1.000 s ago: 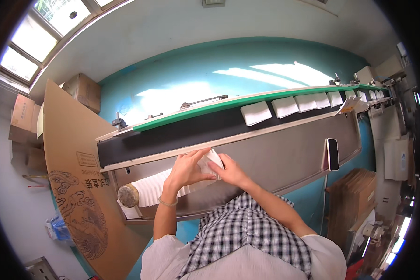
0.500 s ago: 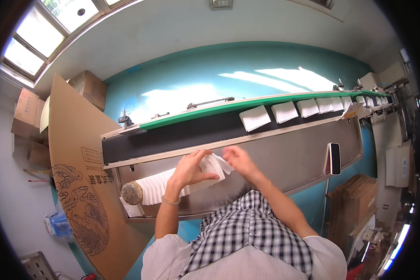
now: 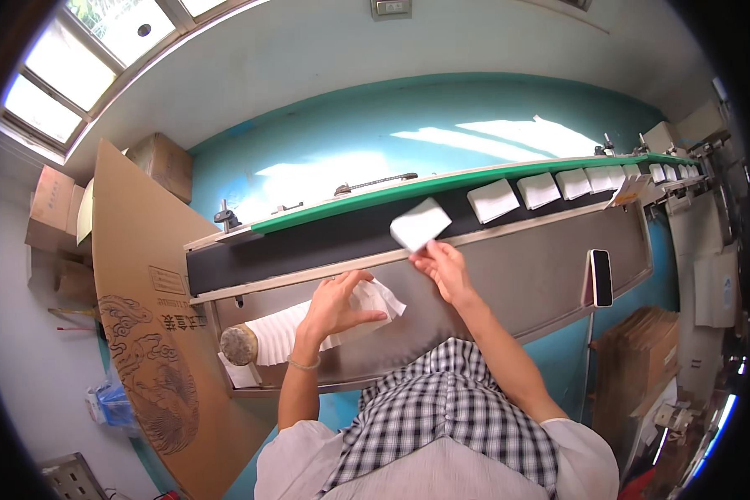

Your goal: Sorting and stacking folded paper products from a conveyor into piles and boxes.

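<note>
On the metal table lies a long row of folded white tissues (image 3: 283,336) standing on edge. My left hand (image 3: 339,307) curves over its right end, thumb and fingers gripping it from two sides. Loose tissue edges stick out beyond that hand. Between the thumb and fingers of my right hand (image 3: 443,268) is the near corner of a small folded tissue packet (image 3: 421,225), tilted over the black conveyor belt (image 3: 325,265). A round, stone-like grey-brown block (image 3: 239,344) stands against the row's left end.
More white tissue packets (image 3: 493,201) sit spaced along the belt to the right, beneath a green rail (image 3: 358,205). A phone (image 3: 600,277) stands at the table's right. A large cardboard sheet (image 3: 146,350) leans at left; flattened cartons (image 3: 637,358) are stacked at lower right.
My right hand has moved up and right from the row's end to the belt, carrying a tissue packet. The packets on the belt have shifted right. My left hand stays on the row.
</note>
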### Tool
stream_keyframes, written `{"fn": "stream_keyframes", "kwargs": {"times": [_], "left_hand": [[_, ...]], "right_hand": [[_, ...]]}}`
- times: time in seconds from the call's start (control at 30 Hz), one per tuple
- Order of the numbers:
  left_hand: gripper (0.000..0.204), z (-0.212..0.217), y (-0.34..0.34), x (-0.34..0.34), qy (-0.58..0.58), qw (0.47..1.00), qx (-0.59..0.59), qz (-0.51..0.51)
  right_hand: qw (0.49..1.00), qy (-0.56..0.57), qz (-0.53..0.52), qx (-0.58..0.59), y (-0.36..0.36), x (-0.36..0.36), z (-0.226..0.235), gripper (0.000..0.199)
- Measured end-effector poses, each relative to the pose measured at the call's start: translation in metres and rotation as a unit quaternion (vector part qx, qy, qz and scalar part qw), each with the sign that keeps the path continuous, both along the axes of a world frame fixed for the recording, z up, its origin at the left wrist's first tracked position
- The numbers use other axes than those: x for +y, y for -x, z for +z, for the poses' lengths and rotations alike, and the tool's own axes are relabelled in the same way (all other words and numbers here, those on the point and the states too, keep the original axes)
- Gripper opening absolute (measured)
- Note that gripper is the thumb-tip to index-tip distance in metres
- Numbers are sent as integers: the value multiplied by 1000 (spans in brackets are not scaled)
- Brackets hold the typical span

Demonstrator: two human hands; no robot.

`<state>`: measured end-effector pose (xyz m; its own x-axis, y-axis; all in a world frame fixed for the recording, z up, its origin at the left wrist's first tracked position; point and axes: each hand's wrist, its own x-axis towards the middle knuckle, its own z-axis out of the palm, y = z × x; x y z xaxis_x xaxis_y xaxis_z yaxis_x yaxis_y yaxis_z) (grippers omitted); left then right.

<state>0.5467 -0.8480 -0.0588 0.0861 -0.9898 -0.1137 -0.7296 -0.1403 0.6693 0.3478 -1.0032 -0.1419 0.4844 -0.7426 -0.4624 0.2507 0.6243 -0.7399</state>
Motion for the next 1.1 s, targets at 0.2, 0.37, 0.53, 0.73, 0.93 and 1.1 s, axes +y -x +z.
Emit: {"fn": "stream_keyframes", "kwargs": {"times": [0.2,0.37,0.53,0.73,0.93,1.1], "left_hand": [[77,1,-3,2,-40,999,19,5],[88,1,-6,11,-29,1000,-10,2],[87,-1,-4,18,-53,998,-20,28],[80,0,-5,16,27,998,-40,27],[73,4,-5,15,-41,998,-17,41],[76,7,-5,10,-45,999,-7,28]], "right_hand": [[926,248,203,201,-18,68,34,34],[886,344,241,195,-22,76,5,43],[862,367,266,226,-18,82,27,47],[876,303,286,242,-27,69,5,50],[958,123,218,142,1,29,-5,27],[995,-10,87,49,-10,9,-1,38]]}}
